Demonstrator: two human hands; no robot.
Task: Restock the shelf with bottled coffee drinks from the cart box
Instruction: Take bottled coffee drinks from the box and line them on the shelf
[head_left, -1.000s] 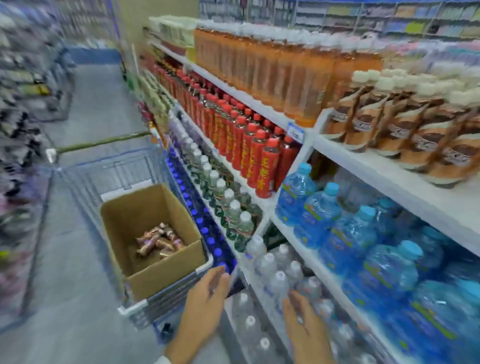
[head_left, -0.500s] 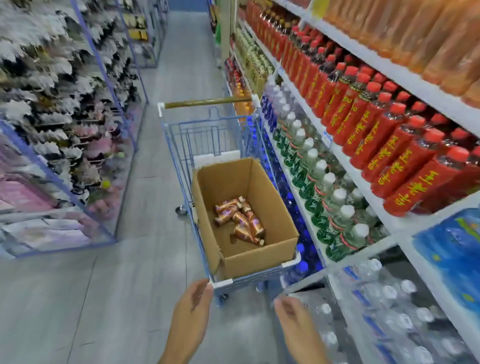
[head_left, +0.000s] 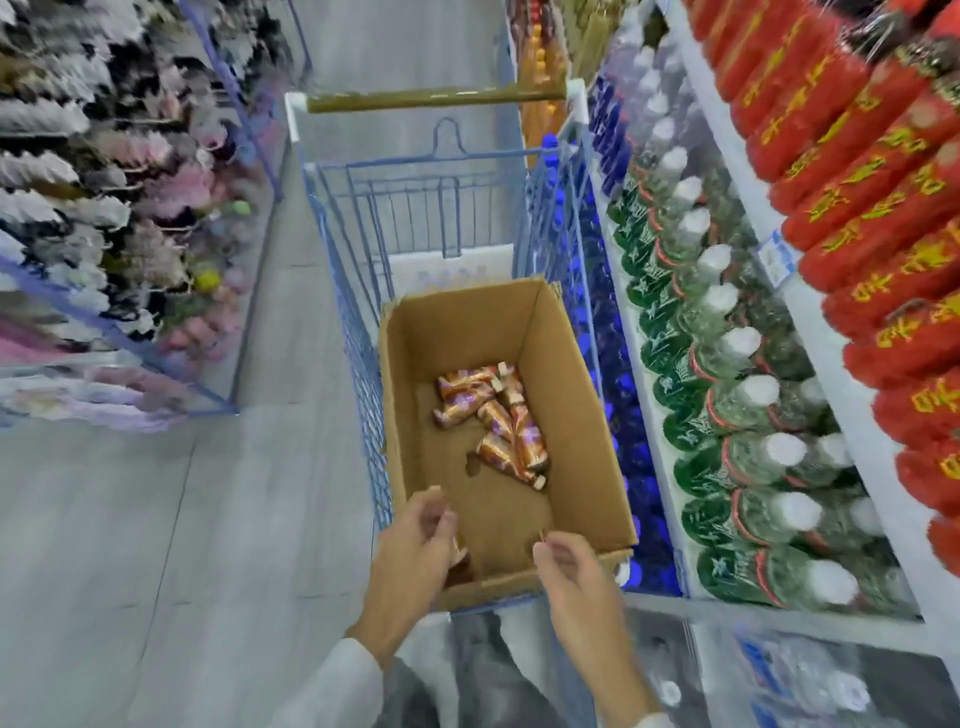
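Cardboard box (head_left: 571, 415), coffee bottles (head_left: 511, 439), labels blurred, left hand (head_left: 415, 551), right hand (head_left: 574, 571), grips loosely curled, seemingly empty

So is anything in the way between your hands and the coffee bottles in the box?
Nothing visible. The box is open-topped; the left hand and right hand are over its near end, and the coffee bottles lie loose on its floor just beyond.

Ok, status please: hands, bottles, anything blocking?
Left hand and right hand over box near end, loosely curled, empty. Coffee bottles lying loose on box floor, untouched. Nothing in the way.
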